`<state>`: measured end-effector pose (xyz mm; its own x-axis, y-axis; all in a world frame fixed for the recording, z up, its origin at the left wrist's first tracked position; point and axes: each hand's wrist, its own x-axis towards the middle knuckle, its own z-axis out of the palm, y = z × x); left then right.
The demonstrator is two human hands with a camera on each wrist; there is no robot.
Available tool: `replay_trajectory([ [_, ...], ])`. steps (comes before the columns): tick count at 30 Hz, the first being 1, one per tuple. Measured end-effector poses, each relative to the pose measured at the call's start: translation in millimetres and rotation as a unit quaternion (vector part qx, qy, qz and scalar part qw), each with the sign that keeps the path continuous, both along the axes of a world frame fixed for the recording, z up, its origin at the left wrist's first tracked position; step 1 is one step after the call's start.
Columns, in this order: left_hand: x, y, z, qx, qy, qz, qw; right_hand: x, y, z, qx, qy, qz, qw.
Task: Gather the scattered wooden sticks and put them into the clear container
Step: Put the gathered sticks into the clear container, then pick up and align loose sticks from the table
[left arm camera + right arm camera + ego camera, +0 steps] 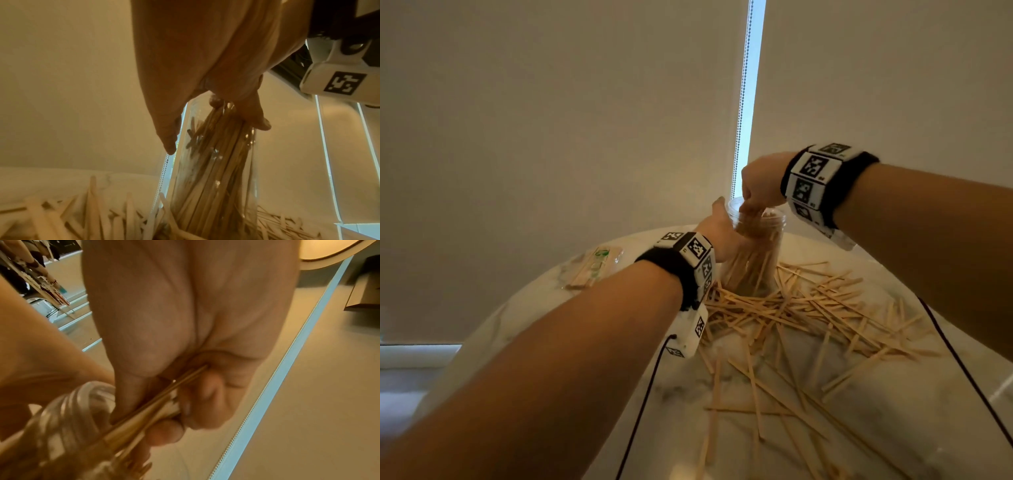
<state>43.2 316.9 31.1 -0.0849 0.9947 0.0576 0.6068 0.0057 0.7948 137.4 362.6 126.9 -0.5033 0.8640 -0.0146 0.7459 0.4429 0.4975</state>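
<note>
Fingers [164, 433] of right hand [760, 181] pinch sticks [144, 415] | left hand [722, 233] grips container [753, 260] (upright, table [893, 411])

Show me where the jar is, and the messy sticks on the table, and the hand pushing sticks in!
clear container [751, 274], head view, on its lower see-through wall.
scattered wooden sticks [808, 308], head view, on the middle of the pile on the table.
right hand [760, 181], head view, on the back of the hand above the container mouth.

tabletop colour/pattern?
White marble with faint grey veining; the table shows best in the head view, under the scattered wooden sticks.
</note>
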Motion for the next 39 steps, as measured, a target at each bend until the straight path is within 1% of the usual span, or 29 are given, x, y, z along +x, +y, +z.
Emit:
replay_trajectory([
  [2,-1,4,-4,0.020,-0.002,-0.005,1.000,-2,2,-6,-0.021,0.005,0.020,1.000],
  [6,-3,8,-9,0.016,0.007,-0.009,1.000,2,6,-9,-0.057,0.057,0.041,0.996],
  [11,-3,5,-7,0.017,0.008,-0.008,1.000,8,11,-7,-0.043,0.068,0.035,0.996],
  [15,-2,4,-8,0.007,0.010,-0.007,1.000,4,15,-14,-0.066,0.086,0.009,0.994],
  [17,-2,3,-8,0.009,0.006,-0.008,1.000,4,12,-12,-0.103,0.128,0.010,0.986],
  [18,-2,2,-9,0.012,0.004,-0.008,1.000,5,10,-12,-0.105,0.143,0.020,0.984],
  [21,-3,3,-11,0.017,0.004,-0.009,1.000,10,11,-16,-0.072,0.153,0.045,0.985],
  [23,-2,3,-11,0.022,0.003,-0.009,1.000,13,12,-21,-0.076,0.154,0.043,0.984],
  [26,-1,2,-11,0.038,-0.006,-0.003,0.999,18,9,-22,-0.075,0.208,0.057,0.974],
  [29,0,1,-13,0.042,-0.014,0.006,0.999,22,4,-27,-0.058,0.210,0.085,0.972],
  [31,-3,-2,-12,0.021,-0.029,0.016,0.999,27,-1,-27,-0.057,0.245,0.082,0.964],
  [32,-4,-5,-11,0.000,-0.021,0.023,1.000,32,-4,-26,-0.054,0.279,0.082,0.955],
  [34,-7,-16,-7,-0.036,0.048,0.032,0.998,42,-13,-22,-0.035,0.346,0.081,0.934],
  [35,-8,-25,-4,-0.046,0.084,0.035,0.995,48,-20,-21,-0.027,0.366,0.079,0.927],
  [37,-9,-48,0,-0.065,0.147,0.030,0.987,60,-38,-21,-0.022,0.381,0.070,0.922],
  [39,-9,-74,-1,-0.086,0.211,0.021,0.973,74,-63,-26,-0.048,0.382,0.053,0.921],
])
